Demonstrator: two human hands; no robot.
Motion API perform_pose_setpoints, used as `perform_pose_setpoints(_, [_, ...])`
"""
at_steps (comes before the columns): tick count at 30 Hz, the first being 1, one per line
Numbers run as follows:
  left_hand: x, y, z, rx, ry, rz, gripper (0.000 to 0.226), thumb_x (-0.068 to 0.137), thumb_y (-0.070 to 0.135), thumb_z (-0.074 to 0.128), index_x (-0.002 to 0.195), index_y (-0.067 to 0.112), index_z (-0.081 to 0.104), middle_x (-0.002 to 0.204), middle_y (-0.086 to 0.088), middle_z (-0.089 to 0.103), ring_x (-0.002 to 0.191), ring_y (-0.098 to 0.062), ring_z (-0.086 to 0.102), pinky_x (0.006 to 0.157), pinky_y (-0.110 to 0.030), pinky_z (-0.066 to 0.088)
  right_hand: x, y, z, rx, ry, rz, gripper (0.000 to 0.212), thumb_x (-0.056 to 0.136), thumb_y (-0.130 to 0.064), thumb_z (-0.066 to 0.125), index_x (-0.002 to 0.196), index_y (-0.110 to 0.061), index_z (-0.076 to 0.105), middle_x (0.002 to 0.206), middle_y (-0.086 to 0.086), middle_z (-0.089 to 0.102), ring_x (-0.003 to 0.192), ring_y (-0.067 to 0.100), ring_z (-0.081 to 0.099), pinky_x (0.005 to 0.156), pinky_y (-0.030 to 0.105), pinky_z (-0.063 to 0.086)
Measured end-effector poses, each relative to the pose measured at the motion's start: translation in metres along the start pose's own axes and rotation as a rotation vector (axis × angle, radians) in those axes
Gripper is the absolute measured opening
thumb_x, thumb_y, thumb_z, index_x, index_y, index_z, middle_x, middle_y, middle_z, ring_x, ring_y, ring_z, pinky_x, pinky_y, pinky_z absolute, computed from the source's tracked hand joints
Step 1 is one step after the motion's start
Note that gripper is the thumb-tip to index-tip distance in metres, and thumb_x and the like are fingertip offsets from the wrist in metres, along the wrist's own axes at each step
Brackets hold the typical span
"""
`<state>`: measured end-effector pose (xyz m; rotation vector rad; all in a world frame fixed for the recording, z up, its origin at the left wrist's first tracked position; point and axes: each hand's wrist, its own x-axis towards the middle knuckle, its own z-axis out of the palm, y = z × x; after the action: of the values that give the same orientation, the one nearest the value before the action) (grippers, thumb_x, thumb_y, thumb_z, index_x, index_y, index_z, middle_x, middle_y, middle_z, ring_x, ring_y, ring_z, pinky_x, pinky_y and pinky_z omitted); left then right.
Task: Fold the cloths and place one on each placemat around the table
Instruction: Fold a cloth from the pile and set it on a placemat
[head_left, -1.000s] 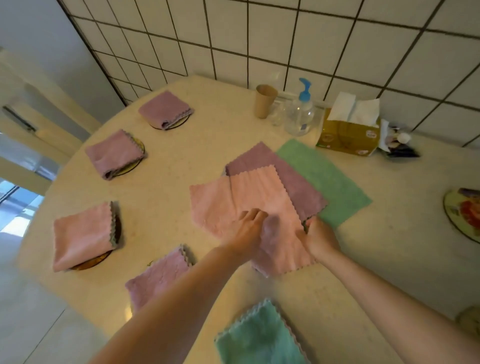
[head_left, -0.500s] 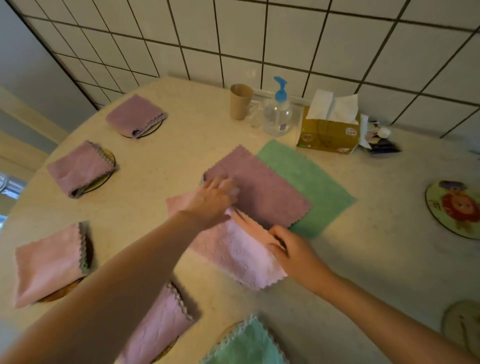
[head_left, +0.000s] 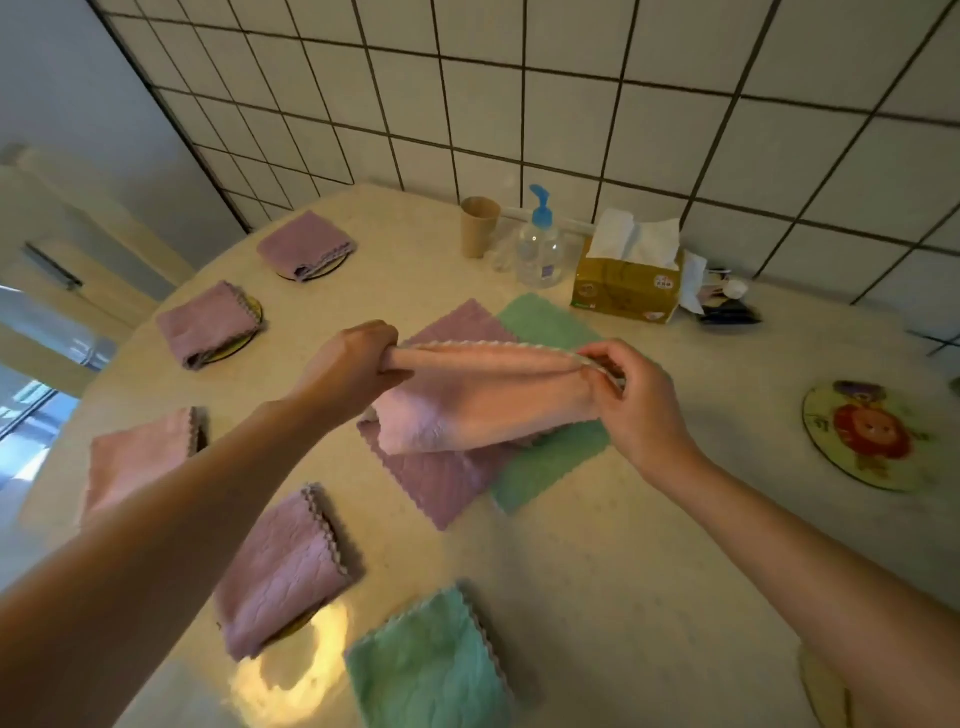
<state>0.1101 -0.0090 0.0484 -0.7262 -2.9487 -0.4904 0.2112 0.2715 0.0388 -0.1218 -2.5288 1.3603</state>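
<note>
A pink cloth (head_left: 483, 400) hangs folded in half above the middle of the table. My left hand (head_left: 353, 364) grips its left end and my right hand (head_left: 634, 395) pinches its right end. Under it lie an unfolded mauve cloth (head_left: 441, 483) and an unfolded green cloth (head_left: 545, 467), flat and overlapping. Folded cloths rest on round placemats along the left and near edge: mauve (head_left: 306, 244), mauve (head_left: 208, 322), pink (head_left: 140, 457), mauve (head_left: 280, 571), green (head_left: 426, 665). A bare placemat with a lion picture (head_left: 867, 436) lies at the right.
Against the tiled wall stand a paper cup (head_left: 479, 226), a pump bottle (head_left: 540, 244) and a tissue box (head_left: 626, 280), with small dark items (head_left: 727, 306) beside it. The edge of another mat (head_left: 826, 691) shows at the lower right.
The pink cloth lay flat on the pile with both hands on it. Now both hands have lifted it off the table, folded in half along its top edge.
</note>
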Motion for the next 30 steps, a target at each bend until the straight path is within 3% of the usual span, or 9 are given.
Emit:
perform_pose_setpoints(5, [-0.05, 0.085, -0.011, -0.088, 0.21, -0.029, 0.038, 0.086, 0.045, 0.059, 0.089, 0.009, 0.045, 0.089, -0.007, 0.044, 0.069, -0.026, 0.045, 0.059, -0.037, 0.038, -0.042, -0.005, -0.079, 0.012, 0.076, -0.161, 0.017, 0.09, -0.01, 0.057, 0.105, -0.013, 0.065, 0.098, -0.005, 0.065, 0.091, 0.002, 0.058, 0.08, 0.01, 0.044])
perform_pose_setpoints(8, [-0.104, 0.139, 0.003, -0.072, 0.217, 0.071, 0.036, 0.089, 0.041, 0.046, 0.09, 0.005, 0.045, 0.09, -0.011, 0.045, 0.069, -0.027, 0.044, 0.059, -0.038, 0.04, -0.089, 0.009, -0.125, -0.066, 0.069, -0.264, 0.017, 0.089, -0.007, 0.059, 0.103, -0.012, 0.065, 0.097, -0.001, 0.066, 0.092, 0.01, 0.059, 0.08, 0.021, 0.047])
perform_pose_setpoints(12, [-0.185, 0.198, 0.05, -0.076, 0.078, 0.146, 0.015, 0.087, 0.023, 0.043, 0.087, 0.008, 0.047, 0.089, -0.008, 0.051, 0.069, -0.025, 0.049, 0.06, -0.032, 0.041, -0.166, 0.056, -0.169, -0.222, -0.082, -0.32, 0.02, 0.086, -0.002, 0.061, 0.103, -0.011, 0.066, 0.097, -0.001, 0.064, 0.095, 0.012, 0.056, 0.082, 0.022, 0.044])
perform_pose_setpoints(15, [-0.251, 0.241, 0.096, -0.082, -0.097, 0.095, 0.025, 0.086, 0.03, 0.036, 0.094, 0.013, 0.053, 0.089, -0.004, 0.061, 0.078, -0.023, 0.058, 0.065, -0.03, 0.045, -0.235, 0.107, -0.193, -0.371, -0.275, -0.328, 0.019, 0.087, -0.007, 0.059, 0.101, -0.018, 0.067, 0.096, -0.006, 0.065, 0.095, 0.006, 0.052, 0.084, 0.014, 0.038])
perform_pose_setpoints(19, [-0.325, 0.27, 0.149, -0.12, -0.292, 0.07, 0.017, 0.079, 0.021, 0.051, 0.094, 0.025, 0.042, 0.084, -0.001, 0.068, 0.08, -0.024, 0.064, 0.06, -0.026, 0.049, -0.313, 0.165, -0.208, -0.391, -0.586, -0.207, 0.023, 0.088, -0.009, 0.06, 0.105, -0.022, 0.067, 0.098, -0.014, 0.061, 0.095, -0.002, 0.052, 0.086, 0.023, 0.048])
perform_pose_setpoints(22, [-0.359, 0.283, 0.166, -0.182, -0.387, -0.025, 0.026, 0.081, 0.022, 0.054, 0.091, 0.032, 0.033, 0.09, 0.001, 0.067, 0.087, -0.022, 0.063, 0.069, -0.028, 0.047, -0.342, 0.185, -0.219, -0.38, -0.735, -0.157, 0.025, 0.094, -0.012, 0.051, 0.112, -0.023, 0.064, 0.104, -0.016, 0.057, 0.099, -0.005, 0.05, 0.092, 0.017, 0.042])
perform_pose_setpoints(24, [-0.371, 0.285, 0.169, -0.234, -0.381, -0.11, 0.033, 0.081, 0.022, 0.063, 0.087, 0.034, 0.033, 0.082, 0.009, 0.061, 0.078, -0.018, 0.061, 0.065, -0.022, 0.042, -0.348, 0.191, -0.223, -0.38, -0.782, -0.138, 0.026, 0.093, -0.011, 0.05, 0.112, -0.024, 0.062, 0.106, -0.015, 0.056, 0.102, -0.005, 0.048, 0.093, 0.012, 0.037])
perform_pose_setpoints(27, [-0.374, 0.284, 0.163, -0.364, -0.392, -0.333, 0.039, 0.078, 0.023, 0.072, 0.087, 0.042, 0.039, 0.075, 0.02, 0.057, 0.074, -0.005, 0.06, 0.064, -0.018, 0.044, -0.34, 0.192, -0.224, -0.389, -0.723, -0.074, 0.019, 0.092, -0.015, 0.054, 0.106, -0.026, 0.061, 0.101, -0.016, 0.057, 0.097, -0.007, 0.05, 0.088, 0.016, 0.044])
perform_pose_setpoints(30, [-0.365, 0.276, 0.154, -0.565, -0.321, -0.543, 0.042, 0.071, 0.02, 0.082, 0.087, 0.047, 0.054, 0.06, 0.013, 0.061, 0.061, 0.006, 0.059, 0.058, -0.011, 0.041, -0.316, 0.182, -0.22, -0.282, -0.555, 0.12, 0.011, 0.087, -0.017, 0.062, 0.095, -0.025, 0.062, 0.092, -0.015, 0.061, 0.087, -0.006, 0.056, 0.073, 0.009, 0.047])
